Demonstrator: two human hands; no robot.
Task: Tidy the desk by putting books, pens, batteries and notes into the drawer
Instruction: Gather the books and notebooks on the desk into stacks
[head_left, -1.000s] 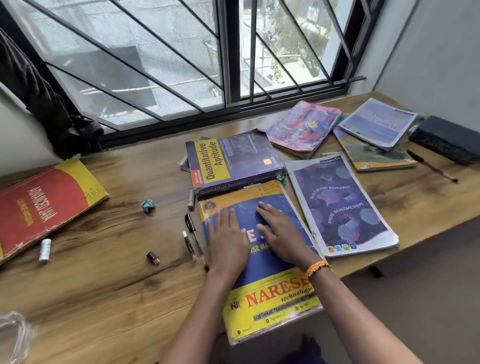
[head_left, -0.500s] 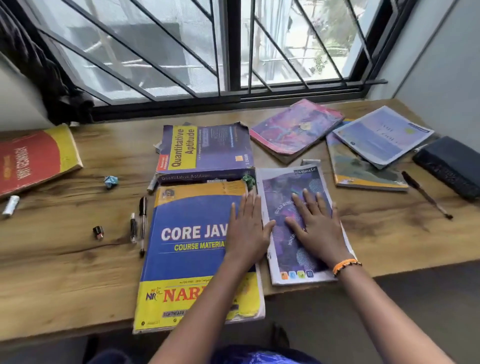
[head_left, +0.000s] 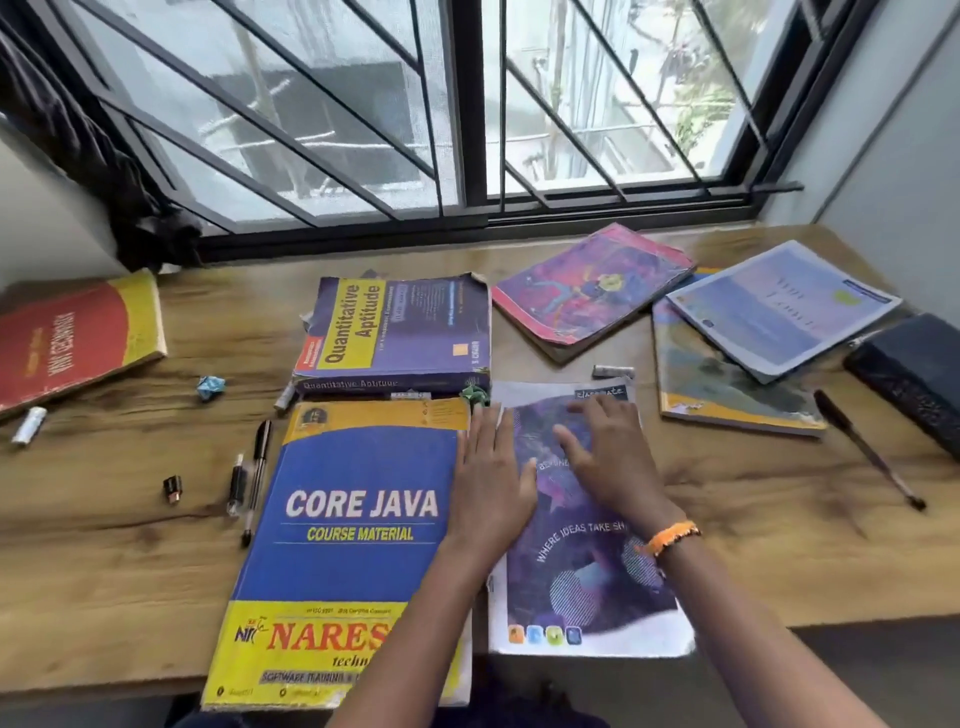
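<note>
Here, seen from above, both hands lie flat with fingers spread, gripping nothing. The left hand (head_left: 491, 483) rests across the seam between two books: its palm is on the purple notebook (head_left: 587, 566), its outer edge at the right margin of the blue-and-yellow Core Java book (head_left: 343, 525). The right hand (head_left: 608, 462), an orange band (head_left: 670, 538) on its wrist, presses on the purple notebook's upper half.

Both books lie side by side at six o'clock on the wooden surface (head_left: 104, 571), their near ends overhanging its front edge. At twelve o'clock from the Core Java book, touching its far end, sits the thick Quantitative Aptitude book (head_left: 400, 332). At nine o'clock from the Core Java book lie two black pens (head_left: 252, 480), nearly parallel, then a small dark cap-like item (head_left: 172, 489) — too small to identify.

Further toward ten o'clock are a crumpled blue note (head_left: 211, 387), a white battery (head_left: 29, 426) and a red-and-yellow book (head_left: 72, 338) at the left edge. A second battery (head_left: 613, 371) lies just beyond the purple notebook's far edge.

At one o'clock lies a pink-edged book (head_left: 592, 291). At two o'clock a pale blue notebook (head_left: 784, 306) overlaps a yellow-edged book (head_left: 727, 389). At three o'clock a dark pen (head_left: 867, 449) lies beside a black case (head_left: 919, 374).

No drawer is in view.
</note>
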